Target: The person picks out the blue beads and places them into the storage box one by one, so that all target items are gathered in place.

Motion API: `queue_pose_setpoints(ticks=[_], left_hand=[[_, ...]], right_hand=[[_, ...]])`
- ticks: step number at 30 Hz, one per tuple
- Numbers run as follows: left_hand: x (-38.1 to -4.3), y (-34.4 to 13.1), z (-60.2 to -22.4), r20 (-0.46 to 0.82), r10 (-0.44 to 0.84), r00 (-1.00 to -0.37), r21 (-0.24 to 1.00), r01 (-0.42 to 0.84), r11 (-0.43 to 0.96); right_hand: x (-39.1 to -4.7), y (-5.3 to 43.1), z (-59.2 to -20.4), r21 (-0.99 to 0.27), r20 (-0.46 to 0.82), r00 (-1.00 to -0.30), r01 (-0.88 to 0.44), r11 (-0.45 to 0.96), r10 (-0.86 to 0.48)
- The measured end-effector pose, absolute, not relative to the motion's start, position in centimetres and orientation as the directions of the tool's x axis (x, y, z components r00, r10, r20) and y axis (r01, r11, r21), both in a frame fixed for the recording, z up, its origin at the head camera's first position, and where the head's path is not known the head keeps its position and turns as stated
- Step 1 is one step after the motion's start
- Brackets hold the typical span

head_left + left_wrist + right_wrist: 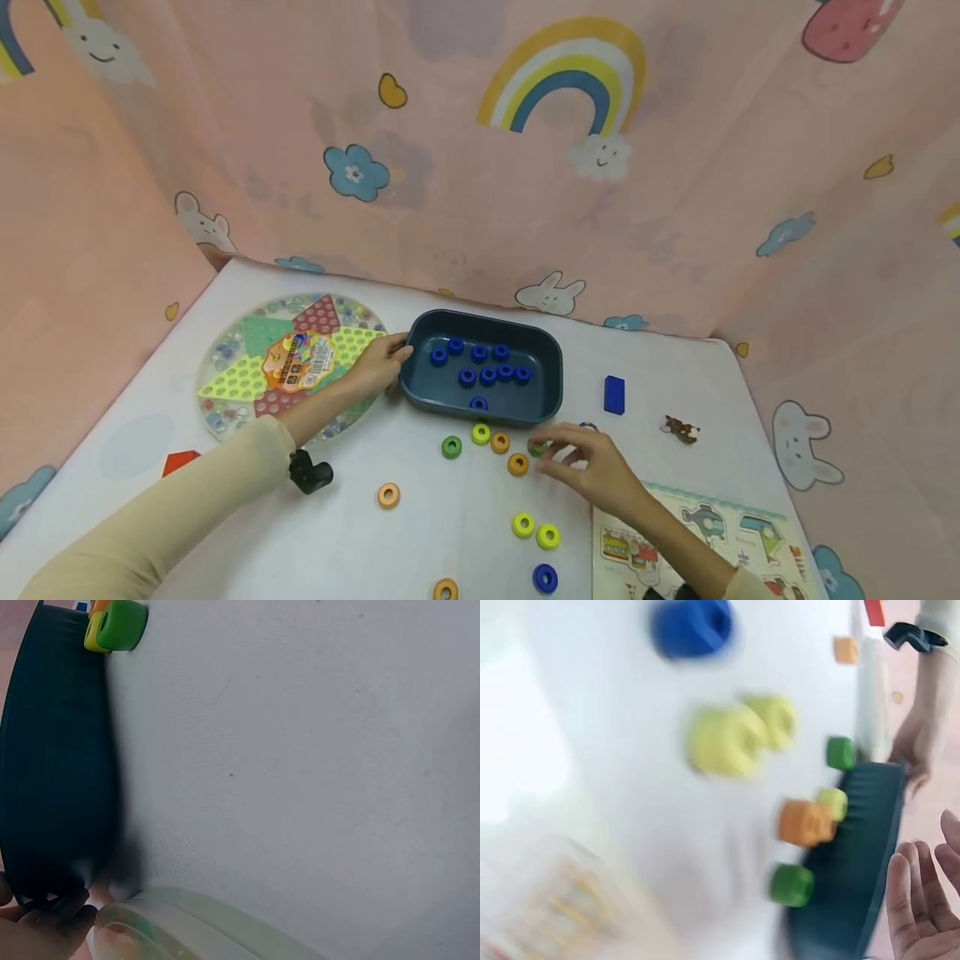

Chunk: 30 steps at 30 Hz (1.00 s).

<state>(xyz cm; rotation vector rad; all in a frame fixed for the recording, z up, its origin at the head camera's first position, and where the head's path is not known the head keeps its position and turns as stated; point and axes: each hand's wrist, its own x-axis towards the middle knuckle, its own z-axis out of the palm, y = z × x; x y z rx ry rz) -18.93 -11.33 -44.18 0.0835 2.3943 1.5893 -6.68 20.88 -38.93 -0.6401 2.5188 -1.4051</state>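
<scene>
My left hand [378, 367] grips the left end of a dark blue rectangular tray [536, 400]; in the left wrist view its fingers [64, 919] bend around the end wall. Several small blue rings [478, 354] lie inside the tray. My right hand [592, 467] hovers by the tray's front right corner, fingers loosely bent and holding nothing. Partly behind its fingertips is a green ring [535, 450]. Along the tray's front side lie another green ring [452, 456], a yellow ring [481, 442] and two orange rings [517, 473].
Nearer me are yellow rings [523, 533], a blue ring [545, 588] and orange rings [388, 505]. A round marble game board [247, 367] lies left of the tray. To the right are a blue block [614, 395], a small brown figure [681, 429] and a picture puzzle board [720, 554].
</scene>
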Motion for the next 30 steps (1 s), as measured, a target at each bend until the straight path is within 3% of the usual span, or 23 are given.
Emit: queue_pose_setpoints(ticks=[5, 11, 26, 30], left_hand=[[-18.9, -11.3, -44.3, -0.207, 0.191, -0.959, 0.91, -0.117, 0.398], [-18.8, -11.3, -44.6, -0.209, 0.193, -0.959, 0.917, -0.124, 0.379], [-18.9, -11.3, -44.2, -0.196, 0.18, -0.964, 0.908, -0.109, 0.405], [-18.9, -11.3, -44.1, -0.193, 0.186, -0.963, 0.907, -0.103, 0.409]], right_hand=[[-2.8, 22.9, -41.9, -0.865, -0.091, -0.898, -0.143, 0.482, -0.43], [0.4, 24.3, -44.8, -0.882, -0.218, -0.814, -0.072, 0.466, -0.538], [2.0, 24.5, -46.6, -0.774, -0.003, -0.712, -0.442, 0.452, -0.702], [1.9, 24.5, -46.6, -0.83, -0.031, -0.748, -0.35, 0.434, -0.662]])
